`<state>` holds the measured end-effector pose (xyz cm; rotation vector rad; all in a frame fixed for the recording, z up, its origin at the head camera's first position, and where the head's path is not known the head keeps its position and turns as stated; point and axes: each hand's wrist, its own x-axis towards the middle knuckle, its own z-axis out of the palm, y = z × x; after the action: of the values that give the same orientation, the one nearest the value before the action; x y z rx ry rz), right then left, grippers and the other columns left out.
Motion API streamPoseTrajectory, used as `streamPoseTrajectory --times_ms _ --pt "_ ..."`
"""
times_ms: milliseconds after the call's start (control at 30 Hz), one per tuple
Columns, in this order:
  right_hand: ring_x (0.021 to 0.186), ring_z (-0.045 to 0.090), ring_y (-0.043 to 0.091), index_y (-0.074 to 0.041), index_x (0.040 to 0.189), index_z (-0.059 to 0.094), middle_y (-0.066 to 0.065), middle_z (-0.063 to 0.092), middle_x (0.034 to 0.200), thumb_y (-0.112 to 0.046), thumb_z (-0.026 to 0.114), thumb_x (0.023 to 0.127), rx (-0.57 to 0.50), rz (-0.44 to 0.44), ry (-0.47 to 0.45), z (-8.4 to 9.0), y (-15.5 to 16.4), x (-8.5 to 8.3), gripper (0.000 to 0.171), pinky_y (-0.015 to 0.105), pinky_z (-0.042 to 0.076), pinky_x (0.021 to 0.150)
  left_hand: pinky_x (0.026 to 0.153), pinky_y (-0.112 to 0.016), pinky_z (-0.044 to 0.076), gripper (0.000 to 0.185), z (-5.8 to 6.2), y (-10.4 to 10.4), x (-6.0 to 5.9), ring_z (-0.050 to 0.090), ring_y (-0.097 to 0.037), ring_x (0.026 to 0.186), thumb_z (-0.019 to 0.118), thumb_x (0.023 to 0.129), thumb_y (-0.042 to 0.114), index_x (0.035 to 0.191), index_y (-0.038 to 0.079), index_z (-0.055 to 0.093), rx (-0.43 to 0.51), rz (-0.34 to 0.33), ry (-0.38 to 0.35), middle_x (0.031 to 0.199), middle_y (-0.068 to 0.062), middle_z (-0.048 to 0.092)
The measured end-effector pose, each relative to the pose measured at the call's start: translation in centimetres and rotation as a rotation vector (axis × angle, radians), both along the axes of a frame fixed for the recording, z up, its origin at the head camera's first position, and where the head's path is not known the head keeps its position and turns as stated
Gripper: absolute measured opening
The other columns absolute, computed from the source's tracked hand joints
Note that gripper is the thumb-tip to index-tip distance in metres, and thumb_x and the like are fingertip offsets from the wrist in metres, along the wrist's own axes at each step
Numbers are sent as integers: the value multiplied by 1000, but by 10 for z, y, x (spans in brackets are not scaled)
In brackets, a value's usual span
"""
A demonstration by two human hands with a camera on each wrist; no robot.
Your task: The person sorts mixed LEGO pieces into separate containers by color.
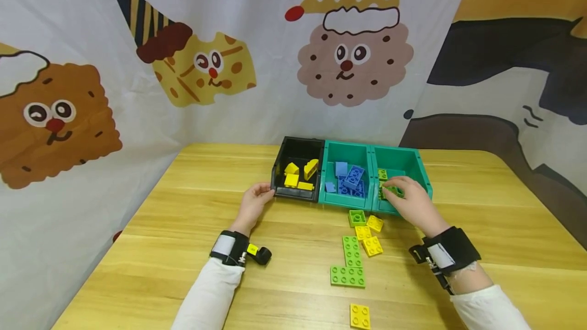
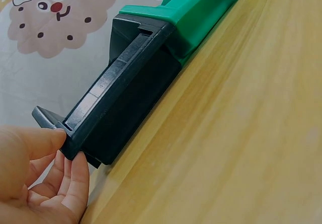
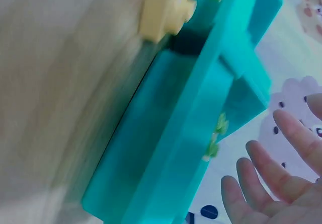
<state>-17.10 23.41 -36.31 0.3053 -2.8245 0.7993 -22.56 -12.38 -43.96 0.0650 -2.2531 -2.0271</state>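
Note:
My left hand [image 1: 254,203] pinches the front left corner of the black bin [image 2: 136,98] between thumb and fingers. Inside that bin lie several yellow blocks [image 1: 291,181]. Over the right-hand teal bin [image 3: 166,148] is my right hand [image 1: 409,201], its fingers spread and extended in the right wrist view, with nothing in them. Green blocks [image 1: 382,173] lie in this bin, partly hidden by the fingers. Between the two, the middle teal bin [image 1: 331,198] holds several blue blocks [image 1: 353,177].
In front of the bins, loose green bricks [image 1: 352,251] and yellow bricks [image 1: 372,246] lie on the wooden table [image 1: 293,289]. One yellow brick [image 1: 359,316] sits apart, near the bottom of the head view. A printed cloth [image 1: 257,111] hangs behind the table.

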Motion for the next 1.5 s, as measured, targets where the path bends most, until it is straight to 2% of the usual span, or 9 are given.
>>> streamPoseTrajectory --times_ms 300,600,1000,1200,1367,1500 --pt "118 47 44 -2 112 65 23 54 125 -18 57 95 -28 113 35 -8 -4 29 25 61 41 93 76 -18 46 24 2 1 0 54 -12 88 60 90 4 111 -7 61 9 -5 1 101 -14 62" --pt "117 49 43 -1 112 64 22 57 123 -16 56 95 -37 115 52 -5 1 41 24 58 47 88 77 -19 47 24 2 1 0 55 -15 91 60 91 5 112 -7 61 2 -3 -3 103 -15 62" --pt "111 56 34 -5 114 65 13 59 121 -17 64 90 53 285 14 -14 -27 54 27 52 48 92 79 -21 47 24 1 0 1 54 -13 91 61 91 5 112 -5 61 10 -4 -19 103 -13 62" --pt "113 55 32 -8 115 66 12 57 124 -23 75 80 126 356 21 -14 -40 63 39 48 49 92 78 -20 46 24 0 0 -1 54 -13 90 61 91 5 112 -5 61 11 -7 -18 103 -13 62" --pt "117 52 32 -12 120 63 11 54 130 -31 80 74 156 473 -54 -14 -53 74 53 49 47 94 77 -18 45 23 0 -1 -1 54 -12 90 61 91 5 112 -5 61 6 -5 -18 103 -13 62" --pt "118 50 29 -13 124 61 10 52 133 -33 81 73 175 526 -133 -14 -63 82 58 47 47 95 77 -18 45 24 1 -1 0 54 -12 90 61 91 5 112 -5 61 3 -6 -18 103 -13 62"
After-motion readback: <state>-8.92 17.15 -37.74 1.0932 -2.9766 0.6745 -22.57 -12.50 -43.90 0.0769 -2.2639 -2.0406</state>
